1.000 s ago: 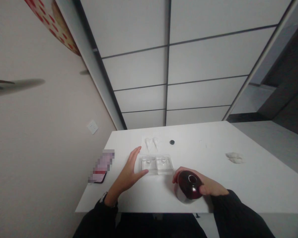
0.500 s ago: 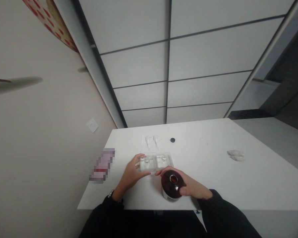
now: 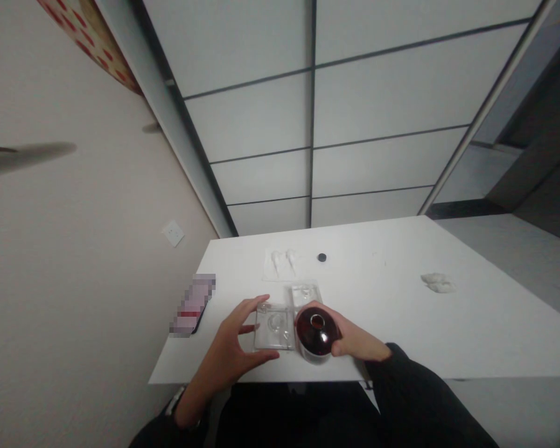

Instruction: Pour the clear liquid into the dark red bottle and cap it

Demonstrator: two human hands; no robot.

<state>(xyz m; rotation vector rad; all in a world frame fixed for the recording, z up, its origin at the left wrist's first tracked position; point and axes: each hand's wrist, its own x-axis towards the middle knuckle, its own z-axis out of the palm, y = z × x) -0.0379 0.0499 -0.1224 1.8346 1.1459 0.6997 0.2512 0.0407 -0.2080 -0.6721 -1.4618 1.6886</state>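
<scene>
The person's left hand (image 3: 231,351) is open wide, with the fingers spread and curved around the left side of a clear plastic tray (image 3: 273,326); the thumb lies along the near edge of this tray, but I cannot tell if the fingertips (image 3: 261,305) really touch it. The right hand (image 3: 350,339) makes a firm, rounded grip on a dark-red glass jar (image 3: 315,336) (its bottom part looks white or silver); the jar stands at the right side of the tray, close enough that it seems to touch. The far compartment (image 3: 304,294) of the tray lies just beyond the jar.

All of this is on a white table (image 3: 378,311); a sheet of tissue paper (image 3: 280,264) with small white pieces lies just beyond the tray; a small black disc (image 3: 322,257) lies beyond the tray too, to the right of this sheet. A crumpled white tissue (image 3: 437,283) lies well to the right of the tray; a phone (image 3: 191,305), blurred by pixels, lies to the left of it, at the table's edge. Black sleeves (image 3: 415,404) cover both arms, and a watch (image 3: 175,401) sits on the left wrist.
</scene>
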